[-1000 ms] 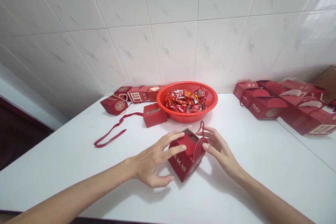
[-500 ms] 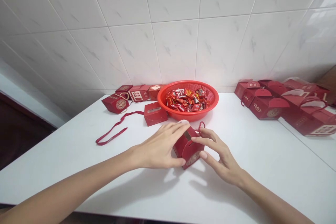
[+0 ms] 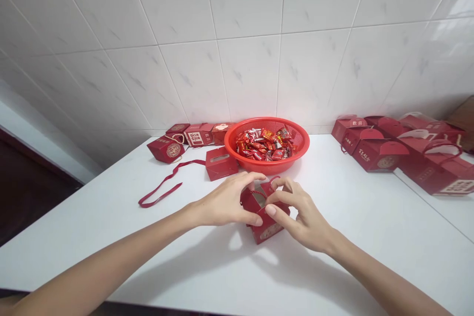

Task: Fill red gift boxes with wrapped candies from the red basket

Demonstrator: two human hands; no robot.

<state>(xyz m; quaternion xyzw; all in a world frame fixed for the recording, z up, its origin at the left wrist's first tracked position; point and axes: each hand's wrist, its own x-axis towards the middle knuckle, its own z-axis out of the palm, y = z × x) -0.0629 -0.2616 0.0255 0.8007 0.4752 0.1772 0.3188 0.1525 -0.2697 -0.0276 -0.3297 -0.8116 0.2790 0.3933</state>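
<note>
1. Red card box [image 3: 265, 225] stands on the white bench [image 3: 111, 217], between both hands, in front of the red basket [image 3: 303, 150].
2. Since half a second ago, the right hand [image 3: 305, 217] has moved over the box top, and more of the opening shows. I judge the handling is now at the flaps, which are not closed.
3. Left hand [image 3: 225, 202]: its grip is arched widely, grasping the box, thumb in front.
4. Right grip: fingers curled, thumb near index, at the flap beside the twisted cord [image 3: 258, 192]; whether it pinches, I cannot tell.

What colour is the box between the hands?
The box is dark red, with a pale pattern on its near side; the head view shows it best.
</note>
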